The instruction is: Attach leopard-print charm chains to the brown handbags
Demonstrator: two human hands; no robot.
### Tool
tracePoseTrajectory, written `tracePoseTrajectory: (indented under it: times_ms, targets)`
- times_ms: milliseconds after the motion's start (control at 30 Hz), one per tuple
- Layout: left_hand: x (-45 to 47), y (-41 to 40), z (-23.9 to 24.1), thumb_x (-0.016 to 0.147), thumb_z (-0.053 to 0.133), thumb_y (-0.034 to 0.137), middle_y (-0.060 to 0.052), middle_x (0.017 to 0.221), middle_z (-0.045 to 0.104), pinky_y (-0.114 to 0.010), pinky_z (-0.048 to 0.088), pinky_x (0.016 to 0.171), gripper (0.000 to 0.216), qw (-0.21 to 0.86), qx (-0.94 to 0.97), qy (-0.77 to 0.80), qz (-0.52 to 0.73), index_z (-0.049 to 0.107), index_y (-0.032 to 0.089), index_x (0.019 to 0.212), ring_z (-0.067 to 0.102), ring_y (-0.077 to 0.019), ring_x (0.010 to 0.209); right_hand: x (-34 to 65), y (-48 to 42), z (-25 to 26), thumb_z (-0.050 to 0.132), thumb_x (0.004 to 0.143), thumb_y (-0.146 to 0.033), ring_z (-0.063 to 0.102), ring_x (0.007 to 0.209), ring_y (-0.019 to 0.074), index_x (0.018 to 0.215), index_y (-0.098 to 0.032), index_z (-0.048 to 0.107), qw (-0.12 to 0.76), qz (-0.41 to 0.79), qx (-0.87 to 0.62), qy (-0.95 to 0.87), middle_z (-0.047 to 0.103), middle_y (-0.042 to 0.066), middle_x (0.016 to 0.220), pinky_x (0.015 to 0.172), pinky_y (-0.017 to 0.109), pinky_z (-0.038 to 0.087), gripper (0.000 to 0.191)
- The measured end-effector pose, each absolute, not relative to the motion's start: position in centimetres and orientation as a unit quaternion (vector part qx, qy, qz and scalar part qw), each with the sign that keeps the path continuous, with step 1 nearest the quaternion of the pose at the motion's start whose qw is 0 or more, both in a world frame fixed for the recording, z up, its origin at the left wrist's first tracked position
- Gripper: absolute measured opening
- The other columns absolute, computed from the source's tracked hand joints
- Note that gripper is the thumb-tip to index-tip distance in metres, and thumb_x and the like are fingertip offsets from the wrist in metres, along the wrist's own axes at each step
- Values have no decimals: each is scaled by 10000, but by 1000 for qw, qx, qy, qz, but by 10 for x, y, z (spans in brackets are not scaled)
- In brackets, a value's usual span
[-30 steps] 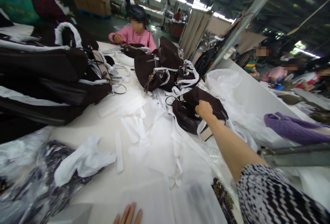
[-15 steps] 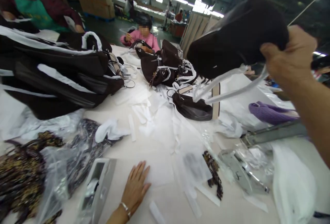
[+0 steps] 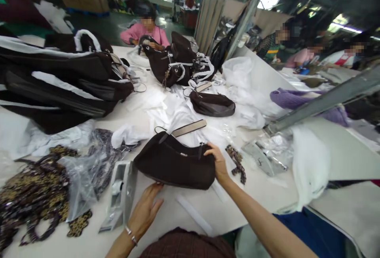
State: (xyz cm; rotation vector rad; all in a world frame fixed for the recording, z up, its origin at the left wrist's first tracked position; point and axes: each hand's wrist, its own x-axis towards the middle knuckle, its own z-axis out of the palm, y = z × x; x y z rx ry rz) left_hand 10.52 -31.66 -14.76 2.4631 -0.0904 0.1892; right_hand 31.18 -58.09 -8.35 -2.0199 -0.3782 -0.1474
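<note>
A dark brown handbag (image 3: 178, 161) with a small metal label near its top edge is in front of me, low over the white table (image 3: 166, 214). My right hand (image 3: 218, 163) grips its right end, thumb on the near side by the top corner. Under the bag's lower left edge, my left hand (image 3: 145, 206) reaches with its fingertips partly hidden and its thumb apart; it wears a bracelet. Behind the bag's top lies a beige-lined strap (image 3: 190, 128), and a black loop (image 3: 160, 130) shows at its left corner.
A pile of dark bags (image 3: 65, 79) fills the left; more bags (image 3: 181, 58) and a single bag (image 3: 212, 103) lie farther back. Patterned scarves (image 3: 38, 186) and a tape dispenser (image 3: 118, 194) are left. A metal post (image 3: 323, 99) slants at right. A pink-sleeved person (image 3: 145, 32) sits opposite.
My right hand has come down from the upper right, bringing a dark bag in front of me. My left hand has gone from flat on the table to the bag's lower edge. The view has shifted right.
</note>
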Motion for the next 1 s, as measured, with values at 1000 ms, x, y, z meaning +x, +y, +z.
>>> tracePoseTrajectory:
  times_ms: [1000]
  targets:
    - [189,-410,-59,943,437,299,-54,1147,647,-328,448,946,278,394,911,-106,-59,620,227,1139,592,-183,1059,347,-762,-79,541,802,-341,604,722,190,900,-175,647,324,100,-938,76,659,37,759,713,321,473,219]
